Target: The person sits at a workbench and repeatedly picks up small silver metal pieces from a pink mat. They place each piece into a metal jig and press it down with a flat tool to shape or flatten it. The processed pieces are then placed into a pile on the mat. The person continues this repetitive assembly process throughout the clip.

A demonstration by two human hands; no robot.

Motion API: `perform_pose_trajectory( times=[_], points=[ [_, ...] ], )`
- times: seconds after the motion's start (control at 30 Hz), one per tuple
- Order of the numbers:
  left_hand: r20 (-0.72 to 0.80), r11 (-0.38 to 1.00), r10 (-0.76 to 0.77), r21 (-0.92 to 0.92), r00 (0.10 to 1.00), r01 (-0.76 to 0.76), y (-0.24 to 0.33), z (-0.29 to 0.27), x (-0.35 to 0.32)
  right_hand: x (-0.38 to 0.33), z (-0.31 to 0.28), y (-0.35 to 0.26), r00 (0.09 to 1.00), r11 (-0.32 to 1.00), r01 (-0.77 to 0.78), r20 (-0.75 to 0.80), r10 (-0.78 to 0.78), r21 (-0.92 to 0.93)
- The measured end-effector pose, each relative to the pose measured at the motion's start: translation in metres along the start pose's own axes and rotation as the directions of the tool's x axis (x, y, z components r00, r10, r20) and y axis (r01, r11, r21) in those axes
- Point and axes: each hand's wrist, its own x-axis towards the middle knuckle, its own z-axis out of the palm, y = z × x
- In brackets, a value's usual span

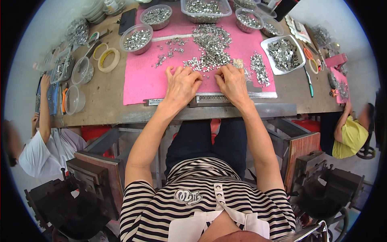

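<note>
A heap of small silvery metal pieces (213, 48) spreads over the pink textured mat (139, 82) in front of me. At the heap's near edge, my left hand (183, 85) rests with its fingers curled and thumb drawn in; whether a piece sits between the tips is too small to tell. My right hand (234, 84) mirrors it a short way to the right, fingertips bent together beside the loose pieces. Between my wrists, along the mat's near edge, lies a narrow metal bar fixture (209, 99) with a row of small pieces in it.
Clear tubs (137, 39) of metal pieces line the far side, and a white tray (284, 54) of darker pieces stands right. Tape rolls (109, 60) lie left; orange-handled scissors (311, 60) and a green-handled tool (309, 82) lie right. People work at both sides.
</note>
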Motion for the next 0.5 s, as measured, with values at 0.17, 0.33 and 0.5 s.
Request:
perform_pose_trajectory(
  times=[0.17,0.33,0.5],
  points=[
    [0.031,0.996,-0.048,-0.072,0.998,0.05,-0.005,-0.006,-0.006,-0.011,-0.016,-0.023,0.999,0.989,0.042,0.026,-0.046,0.139],
    [0.01,0.997,-0.046,-0.065,0.999,0.046,-0.004,-0.003,-0.006,-0.035,-0.019,-0.042,0.997,0.965,0.053,0.035,-0.064,0.255],
    [-0.017,0.999,-0.015,-0.039,1.0,0.015,-0.004,-0.001,-0.006,-0.036,-0.02,-0.042,0.996,0.967,0.067,0.037,-0.079,0.247]
  ],
)
